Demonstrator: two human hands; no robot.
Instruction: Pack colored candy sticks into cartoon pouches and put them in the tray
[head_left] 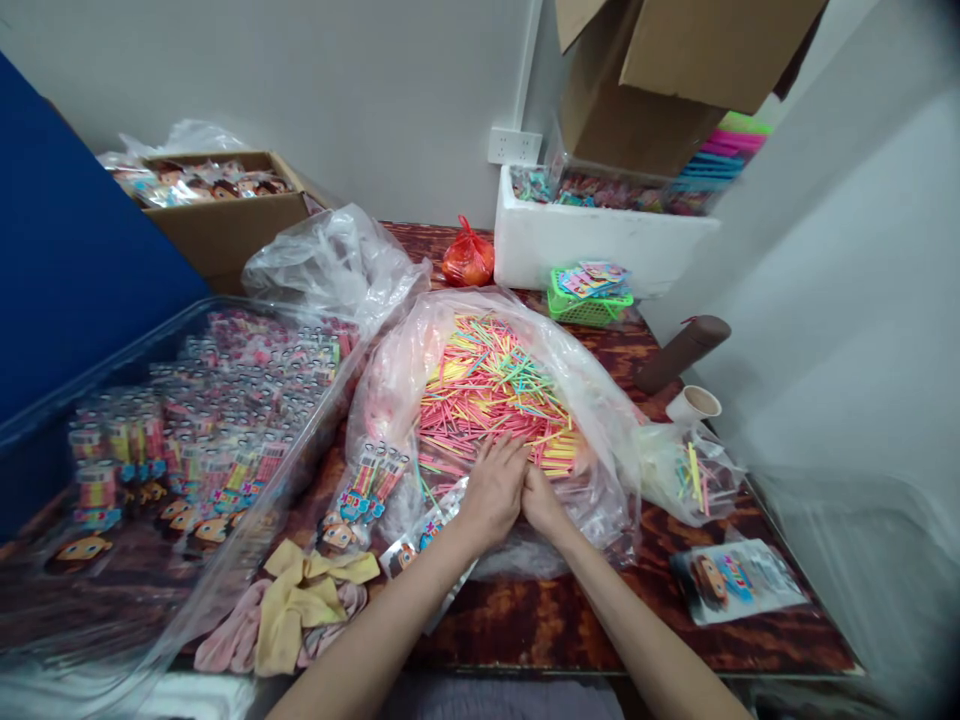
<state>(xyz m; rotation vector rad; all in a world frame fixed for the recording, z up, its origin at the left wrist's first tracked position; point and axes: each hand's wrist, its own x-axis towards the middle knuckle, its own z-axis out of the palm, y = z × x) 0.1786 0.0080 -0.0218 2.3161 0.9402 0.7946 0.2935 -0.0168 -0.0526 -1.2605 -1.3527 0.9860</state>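
Observation:
My left hand (495, 488) lies at the near edge of a heap of thin coloured candy sticks (491, 400), its fingers stretched out and reaching toward my right hand (541, 500). The right hand is closed against it; whatever it holds is hidden. The pink, yellow, green and blue sticks lie in a large opened clear plastic bag (600, 400). Under my left wrist is a printed pouch (431, 525) with a cartoon face, partly covered by the arm. Beside it, filled packets of sticks (367, 490) lie on the bag's left edge.
A clear-walled tub (300, 440) of filled packets stands left. Yellow and pink cloths (300, 610) lie at the front. Right are a paper cup (694, 403), a brown flask (686, 350), and a pouch (739, 580). Behind stand a green basket (589, 308) and a white foam box (600, 240).

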